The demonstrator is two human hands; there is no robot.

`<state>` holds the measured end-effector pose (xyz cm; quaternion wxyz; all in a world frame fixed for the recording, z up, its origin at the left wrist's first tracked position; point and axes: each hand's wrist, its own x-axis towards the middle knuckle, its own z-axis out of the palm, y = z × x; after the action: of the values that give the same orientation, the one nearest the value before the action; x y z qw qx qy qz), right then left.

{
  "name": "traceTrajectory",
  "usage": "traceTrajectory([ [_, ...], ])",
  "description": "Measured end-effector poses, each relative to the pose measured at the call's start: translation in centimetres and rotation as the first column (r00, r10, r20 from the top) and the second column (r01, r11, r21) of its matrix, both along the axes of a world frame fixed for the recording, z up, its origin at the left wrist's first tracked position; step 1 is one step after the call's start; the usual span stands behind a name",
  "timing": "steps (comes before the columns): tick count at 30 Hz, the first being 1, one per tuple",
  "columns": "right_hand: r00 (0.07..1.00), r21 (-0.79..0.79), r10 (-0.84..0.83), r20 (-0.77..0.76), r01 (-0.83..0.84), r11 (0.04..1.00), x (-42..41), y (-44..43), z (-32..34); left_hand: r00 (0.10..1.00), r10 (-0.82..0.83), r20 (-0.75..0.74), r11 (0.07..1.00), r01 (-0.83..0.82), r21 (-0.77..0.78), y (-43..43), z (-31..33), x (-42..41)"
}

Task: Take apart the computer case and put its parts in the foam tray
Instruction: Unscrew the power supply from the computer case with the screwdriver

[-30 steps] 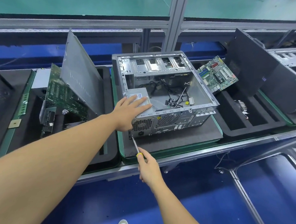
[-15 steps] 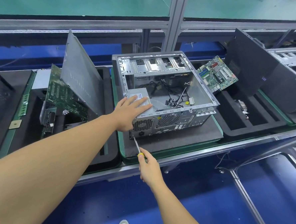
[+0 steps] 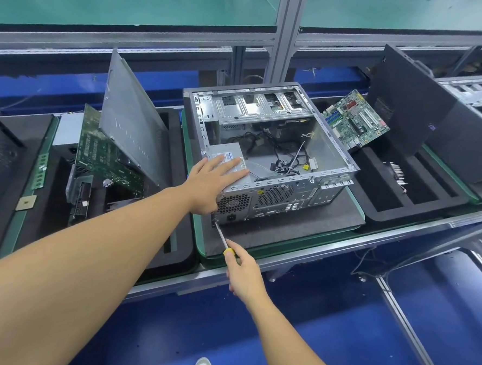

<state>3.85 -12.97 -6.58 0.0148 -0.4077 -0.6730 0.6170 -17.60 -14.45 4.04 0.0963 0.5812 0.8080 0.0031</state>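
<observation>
**A:** Wide view first. The metal bench [image 3: 343, 243] runs across, and on its left is a foam tray [image 3: 183, 256]. In it a grey side panel [image 3: 133, 119] leans upright over a green motherboard [image 3: 106, 157].

**B:** Centre stage is the computer case [image 3: 284, 196], open side up with its rear face toward us. It's not in a tray: it sits on its own black foam pad [image 3: 287, 230], just right of that tray.

**A:** Further right there's another foam tray [image 3: 375, 187]. A second motherboard [image 3: 356, 121] is propped at its far end, and a dark panel [image 3: 408, 108] leans beside it.

**B:** Inside the case, loose black cables [image 3: 278, 153] lie on the floor, and the power supply [image 3: 227, 151] fills the near left corner.

**A:** The left hand [image 3: 211, 180] lies flat on top of that power supply, fingers straight and slightly spread. No grip there at all.

**B:** The right hand [image 3: 242, 272] is at the bench's front edge, fingers curled round the yellow handle of the screwdriver [image 3: 221, 236].

**A:** The shaft angles up and left. Its tip meets the case's rear face at the lower left corner, just beside the power socket [image 3: 231, 218].
</observation>
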Motion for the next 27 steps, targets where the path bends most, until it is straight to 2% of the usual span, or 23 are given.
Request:
traceTrajectory([
  [18, 1.0, -0.014, -0.013, 0.017, 0.013, 1.0, 0.1, 0.5, 0.2, 1.0, 0.0, -0.006, 1.0, 0.0, 0.0, 0.0, 0.0, 0.0],
  [21, 0.999, 0.013, -0.006, 0.045, 0.006, 1.0, 0.2, 0.5, 0.7, 1.0, -0.001, -0.004, 1.0, 0.001, 0.005, 0.0, -0.1, 0.0],
  [24, 0.993, 0.116, 0.004, 0.119, -0.018, 0.993, 0.3, 0.4, 0.9, 1.0, 0.002, -0.005, 1.0, -0.002, 0.006, 0.0, -0.1, 0.0],
  [25, 0.992, 0.107, 0.0, 0.124, -0.013, 0.994, 0.3, 0.2, 1.0, 1.0, 0.002, -0.004, 1.0, -0.002, 0.007, 0.0, -0.1, 0.1],
  [26, 0.994, 0.035, -0.014, 0.113, 0.011, 0.999, 0.2, -0.1, 1.2, 1.0, 0.001, -0.002, 1.0, -0.001, 0.008, 0.0, -0.1, 0.1],
  [27, 0.994, -0.107, -0.05, 0.097, 0.06, 0.992, -0.1, -0.4, 1.4, 1.0, 0.001, -0.001, 1.0, -0.001, 0.008, 0.0, -0.1, 0.1],
])
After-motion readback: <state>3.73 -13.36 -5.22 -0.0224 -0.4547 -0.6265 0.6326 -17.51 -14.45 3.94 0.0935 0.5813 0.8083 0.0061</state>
